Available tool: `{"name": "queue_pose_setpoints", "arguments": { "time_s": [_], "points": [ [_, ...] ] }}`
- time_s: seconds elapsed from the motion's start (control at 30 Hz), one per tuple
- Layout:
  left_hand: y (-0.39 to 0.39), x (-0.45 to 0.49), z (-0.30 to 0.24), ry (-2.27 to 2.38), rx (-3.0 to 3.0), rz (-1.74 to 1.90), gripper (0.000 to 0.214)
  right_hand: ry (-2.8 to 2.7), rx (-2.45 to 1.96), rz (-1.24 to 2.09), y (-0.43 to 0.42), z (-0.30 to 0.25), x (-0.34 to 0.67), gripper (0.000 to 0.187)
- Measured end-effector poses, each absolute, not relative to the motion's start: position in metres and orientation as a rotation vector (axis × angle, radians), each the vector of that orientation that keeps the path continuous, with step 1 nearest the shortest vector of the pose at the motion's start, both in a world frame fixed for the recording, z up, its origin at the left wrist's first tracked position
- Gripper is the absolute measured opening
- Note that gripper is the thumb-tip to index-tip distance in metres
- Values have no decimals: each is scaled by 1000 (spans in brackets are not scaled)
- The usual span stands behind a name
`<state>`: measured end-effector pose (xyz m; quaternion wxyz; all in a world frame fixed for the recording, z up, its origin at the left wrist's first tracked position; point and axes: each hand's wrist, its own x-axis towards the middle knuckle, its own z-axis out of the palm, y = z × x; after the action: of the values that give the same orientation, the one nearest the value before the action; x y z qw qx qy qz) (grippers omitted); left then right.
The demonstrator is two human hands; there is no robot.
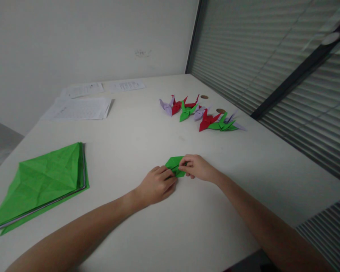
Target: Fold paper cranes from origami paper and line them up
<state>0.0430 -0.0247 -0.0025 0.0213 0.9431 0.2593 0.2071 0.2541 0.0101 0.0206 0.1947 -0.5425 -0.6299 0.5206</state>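
Note:
A small folded piece of green origami paper lies on the white table between my hands. My left hand rests on the table with curled fingers pressing on the paper's near left edge. From the right, my right hand pinches the paper's right side between thumb and fingers. The fingers cover parts of both edges, so the exact fold under them is hidden.
Several folded paper cranes in red, green and lilac stand at the back right. A stack of green paper sheets lies at left. Printed papers lie far left. Window blinds border the table's right side.

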Motion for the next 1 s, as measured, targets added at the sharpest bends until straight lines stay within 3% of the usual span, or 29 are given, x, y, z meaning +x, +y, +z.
{"name": "queue_pose_setpoints", "arguments": {
  "time_s": [0.7,1.0],
  "points": [
    [-24,43,-4,776,2915,656,20,-1983,-1371,1464,18,20,268,23],
    [-23,42,-2,712,2894,659,19,-2051,-1492,1320,20,13,272,20]
  ]
}}
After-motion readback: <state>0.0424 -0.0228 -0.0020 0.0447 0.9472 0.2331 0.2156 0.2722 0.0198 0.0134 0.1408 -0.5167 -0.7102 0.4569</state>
